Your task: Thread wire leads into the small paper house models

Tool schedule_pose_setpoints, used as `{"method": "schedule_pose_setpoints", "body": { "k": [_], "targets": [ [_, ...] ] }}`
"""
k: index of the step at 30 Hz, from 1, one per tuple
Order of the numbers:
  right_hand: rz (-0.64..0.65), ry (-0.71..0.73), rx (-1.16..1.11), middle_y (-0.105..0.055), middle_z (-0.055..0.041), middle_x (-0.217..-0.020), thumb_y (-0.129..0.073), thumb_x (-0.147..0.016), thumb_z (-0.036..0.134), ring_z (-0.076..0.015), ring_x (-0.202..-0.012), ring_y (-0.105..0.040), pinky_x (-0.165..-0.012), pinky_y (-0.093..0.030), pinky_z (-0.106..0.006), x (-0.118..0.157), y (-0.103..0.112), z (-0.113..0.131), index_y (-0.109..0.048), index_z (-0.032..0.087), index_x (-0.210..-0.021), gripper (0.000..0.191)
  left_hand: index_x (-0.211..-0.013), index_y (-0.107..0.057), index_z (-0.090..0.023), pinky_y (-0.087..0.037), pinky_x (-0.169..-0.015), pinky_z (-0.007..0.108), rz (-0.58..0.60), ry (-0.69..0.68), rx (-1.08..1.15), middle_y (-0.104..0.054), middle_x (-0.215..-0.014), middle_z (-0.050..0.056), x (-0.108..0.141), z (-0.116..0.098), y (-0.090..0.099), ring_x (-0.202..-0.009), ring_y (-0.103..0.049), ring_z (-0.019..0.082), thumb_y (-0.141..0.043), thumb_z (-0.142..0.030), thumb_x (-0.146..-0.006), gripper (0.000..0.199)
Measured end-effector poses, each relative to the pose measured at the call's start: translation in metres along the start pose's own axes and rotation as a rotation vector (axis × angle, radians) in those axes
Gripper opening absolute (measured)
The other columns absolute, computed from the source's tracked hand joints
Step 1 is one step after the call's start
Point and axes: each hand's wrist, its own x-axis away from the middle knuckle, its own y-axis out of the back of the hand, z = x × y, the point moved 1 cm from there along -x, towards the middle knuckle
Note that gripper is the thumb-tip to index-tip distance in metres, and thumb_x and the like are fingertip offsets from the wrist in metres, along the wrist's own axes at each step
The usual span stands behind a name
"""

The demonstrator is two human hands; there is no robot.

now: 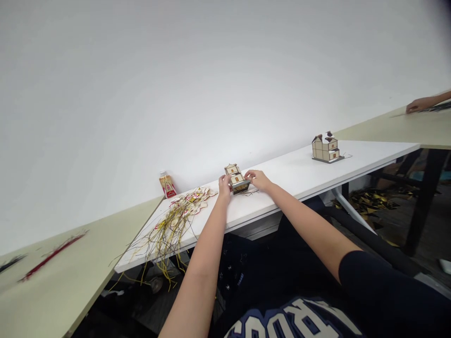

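Small model house point(237, 178) stood on white table point(303, 173), near the middle of it, close to the far wall side
Left hand point(224, 184) pressed against its left face, right hand point(258, 179) against its right; fingers curled onto the walls, pinching the house between the two hands, though exact fingertip contact too small to make out
Judged light and fragile: thin flat panels, probably slotted card or thin wood, roof pieces likely to pop loose under squeeze. Best held low, by base plate and lower walls, not by roof
Loose thin strips lay just beside the base on the right
Pile of gold strips and tags point(179, 211) spread to the left, reaching over the near table edge and hanging down; little free room that way
Bottle point(167, 184) stood by the wall, left of the house
Second model house point(325, 148) stood well apart on the right; bare tabletop between the two, best open room
Another person's hand point(417, 105) rested on the far right table
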Motion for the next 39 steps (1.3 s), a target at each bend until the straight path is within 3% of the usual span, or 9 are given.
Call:
{"method": "schedule_pose_setpoints", "body": {
  "k": [9, 17, 25, 32, 39],
  "targets": [
    [0.068, -0.038, -0.125, -0.061, 0.0013, -0.063, -0.055, -0.077, 0.023, -0.0120, -0.059, -0.054, -0.062, -0.043, -0.022, -0.0014, -0.0054, 0.0012, -0.066, 0.018, -0.083, 0.014, -0.109, -0.049, -0.021, -0.039, -0.056, 0.028, -0.010, 0.003, -0.031, -0.061, -0.090, 0.006, -0.0036, 0.0016, 0.0021, -0.063, -0.057, 0.018, -0.066, -0.058, -0.067, 0.059],
    [0.140, -0.058, -0.142, -0.058, 0.0012, -0.060, -0.048, -0.073, 0.018, -0.0128, -0.063, -0.054, -0.064, -0.042, -0.023, -0.0016, -0.0067, 0.0027, -0.059, 0.017, -0.066, 0.013, -0.110, -0.049, -0.022, -0.038, -0.058, 0.028, -0.004, -0.005, -0.039, -0.061, -0.086, 0.006, -0.0064, 0.0049, 0.0039, -0.063, -0.056, 0.017, -0.064, -0.060, -0.066, 0.060],
    [0.142, -0.151, -0.019, -0.066, -0.0016, -0.069, -0.048, -0.067, 0.011, -0.0142, -0.072, -0.058, -0.067, -0.041, -0.021, -0.0002, -0.0048, 0.0050, -0.065, 0.015, -0.071, 0.018, -0.110, -0.049, -0.021, -0.039, -0.055, 0.025, -0.003, -0.005, -0.068, -0.060, -0.086, 0.005, -0.0080, 0.0058, 0.0047, -0.061, -0.055, 0.016, -0.061, -0.056, -0.071, 0.055],
    [0.176, -0.234, 0.068, -0.072, -0.0056, -0.077, -0.053, -0.072, 0.011, -0.0143, -0.075, -0.062, -0.066, -0.041, -0.019, -0.0001, -0.0048, 0.0050, -0.071, 0.012, -0.082, 0.021, -0.107, -0.049, -0.021, -0.039, -0.053, 0.023, 0.006, -0.001, -0.069, -0.059, -0.084, 0.003, -0.0063, 0.0039, 0.0039, -0.059, -0.055, 0.014, -0.060, -0.053, -0.073, 0.047],
    [0.176, -0.250, 0.068, -0.073, -0.0083, -0.076, -0.057, -0.075, 0.013, -0.0160, -0.074, -0.065, -0.065, -0.041, -0.021, 0.0000, -0.0051, 0.0062, -0.073, 0.011, -0.078, 0.017, -0.106, -0.048, -0.022, -0.039, -0.053, 0.023, -0.007, 0.012, -0.095, -0.060, -0.085, 0.002, -0.0067, 0.0032, 0.0046, -0.056, -0.054, 0.013, -0.056, -0.048, -0.076, 0.040]
  ]
}}
